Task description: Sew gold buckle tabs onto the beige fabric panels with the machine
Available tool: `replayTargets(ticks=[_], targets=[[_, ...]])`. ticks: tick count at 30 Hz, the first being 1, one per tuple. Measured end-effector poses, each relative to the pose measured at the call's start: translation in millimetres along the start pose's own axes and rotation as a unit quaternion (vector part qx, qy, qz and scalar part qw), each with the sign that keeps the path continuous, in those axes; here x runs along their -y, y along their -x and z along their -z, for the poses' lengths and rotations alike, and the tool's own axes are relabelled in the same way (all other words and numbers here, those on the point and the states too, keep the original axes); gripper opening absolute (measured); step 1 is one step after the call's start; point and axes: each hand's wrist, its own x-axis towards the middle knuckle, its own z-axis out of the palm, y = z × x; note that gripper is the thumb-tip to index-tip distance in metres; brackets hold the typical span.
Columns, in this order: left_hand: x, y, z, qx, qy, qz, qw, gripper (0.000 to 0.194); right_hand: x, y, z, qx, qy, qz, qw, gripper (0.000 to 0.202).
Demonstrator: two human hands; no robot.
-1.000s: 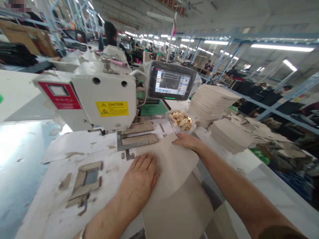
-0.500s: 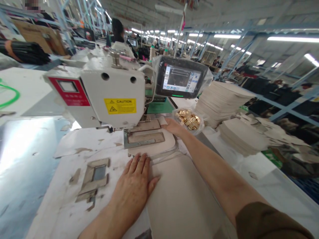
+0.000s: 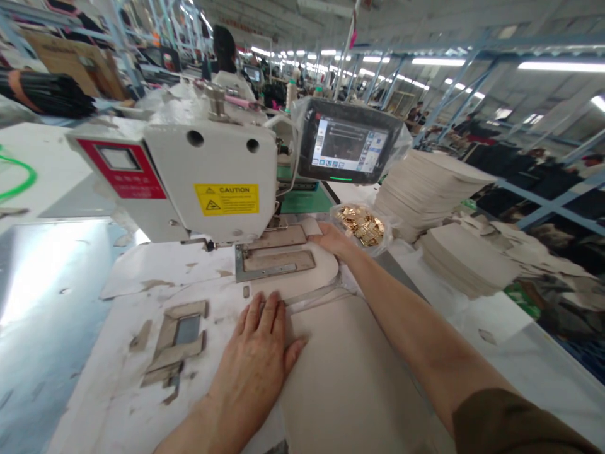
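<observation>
My left hand (image 3: 258, 353) lies flat with its fingers stretched out, the fingertips near the front edge of a beige panel (image 3: 321, 268) under the machine's clamp. Its thumb rests on the left edge of a larger stack of beige panels (image 3: 350, 366). Beyond the clamp, my right hand (image 3: 331, 239) grips the far right edge of the panel, its fingers partly hidden. The metal clamp frame (image 3: 274, 271) lies over that panel, beneath the head of a white sewing machine (image 3: 222, 157). A small rectangular piece or slot (image 3: 246, 291) shows just ahead of my left fingers.
A bag of gold metal pieces (image 3: 362, 226) sits right of the machine, under a lit control screen (image 3: 347, 142). Stacks of beige panels (image 3: 425, 189) stand farther right. On the left lies a cardboard template frame (image 3: 182, 337). A person (image 3: 224, 53) is in the background.
The panel under the clamp has shifted slightly to the right with my right hand. The small rectangle ahead of my left fingers now shows. My left hand stays nearly in place.
</observation>
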Motion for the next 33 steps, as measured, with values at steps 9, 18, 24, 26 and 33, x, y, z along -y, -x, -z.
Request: replayTargets(ticks=[9, 18, 24, 26, 33], targets=[[3, 0, -5.6, -0.032, -0.02, -0.006, 0.999, 0.064, -5, -6, -5, 0.004, -0.056, 0.017, 0.998, 0.016], [11, -4, -5.4, 0.013, 0.004, 0.0, 1.0, 0.06, -3, 5, 7, -0.146, 0.234, 0.148, 0.95, 0.042], [15, -6, -7.0, 0.058, 0.031, 0.001, 0.998, 0.059, -30, 87, 26, -0.012, 0.245, 0.346, 0.906, 0.043], [15, -7, -5.1, 0.061, 0.035, 0.003, 0.998, 0.059, -45, 114, 26, 0.05, 0.286, 0.349, 0.891, 0.048], [15, -11, 4.9, 0.078, 0.024, -0.005, 0.997, 0.053, -65, 139, 15, 0.061, 0.386, 0.342, 0.855, 0.061]])
